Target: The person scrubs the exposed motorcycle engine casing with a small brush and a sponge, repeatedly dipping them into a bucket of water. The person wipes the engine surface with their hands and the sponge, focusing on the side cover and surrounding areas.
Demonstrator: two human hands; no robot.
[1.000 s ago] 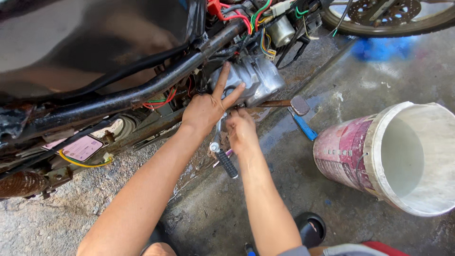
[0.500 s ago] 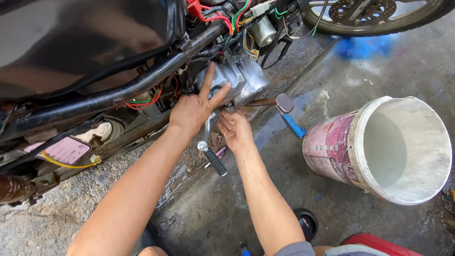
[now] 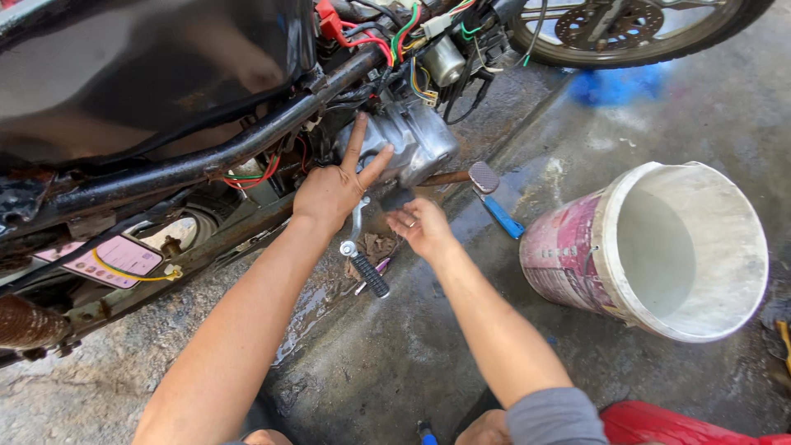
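Note:
A motorcycle lies tipped on the wet concrete, its silver engine case facing me. My left hand rests flat against the left side of that case, index and middle fingers spread upward. My right hand hovers just below the case with fingers loosely curled; a ring shows on one finger, and I cannot tell if it pinches anything small. Between the hands hangs the gear lever with its black rubber tip. A brake pedal sticks out to the right of the case.
A large white and pink bucket lies tilted at the right. A blue-handled tool lies by the pedal. The black frame tube, coloured wiring and a wheel fill the top. A red object sits bottom right.
My view has shifted a little. The left hand stays on the engine case. The right hand has drawn slightly away from the case, toward me.

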